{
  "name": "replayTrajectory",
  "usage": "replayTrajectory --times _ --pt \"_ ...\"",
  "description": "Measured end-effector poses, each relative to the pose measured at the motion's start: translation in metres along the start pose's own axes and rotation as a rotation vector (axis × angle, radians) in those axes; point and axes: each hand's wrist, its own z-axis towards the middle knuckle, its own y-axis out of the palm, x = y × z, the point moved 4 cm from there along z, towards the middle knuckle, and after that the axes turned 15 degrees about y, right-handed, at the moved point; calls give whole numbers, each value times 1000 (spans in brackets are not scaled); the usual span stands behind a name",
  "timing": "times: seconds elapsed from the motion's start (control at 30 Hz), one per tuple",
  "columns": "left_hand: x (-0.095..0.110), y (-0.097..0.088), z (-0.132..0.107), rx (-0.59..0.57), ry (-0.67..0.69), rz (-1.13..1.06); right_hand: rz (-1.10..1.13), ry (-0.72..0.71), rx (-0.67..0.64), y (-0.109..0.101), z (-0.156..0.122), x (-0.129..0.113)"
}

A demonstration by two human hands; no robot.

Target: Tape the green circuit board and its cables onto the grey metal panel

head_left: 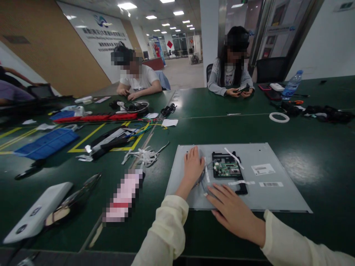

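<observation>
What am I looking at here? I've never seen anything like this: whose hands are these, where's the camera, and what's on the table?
There is no robot arm here, just a person's two bare hands. The one picture comes from a camera on that person's head, looking forward and down.

The left hand rests on a flat grey panel; the right hand is at its near edge, fingers spread. I can't tell whether either grips the thin cable between them. On the panel is a green circuit board in a black frame.

Farther left on the green table are a heap of white strips and a blue tray. Two other people sit opposite.
</observation>
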Motion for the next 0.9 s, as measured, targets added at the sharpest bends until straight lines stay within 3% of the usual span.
replayTrajectory --times 0.57,0.9 --pt "1 5 5 -11 32 59 18 -4 -69 -6 1 6" --pt "0 8 5 -5 34 21 15 -24 -19 -4 -1 9"
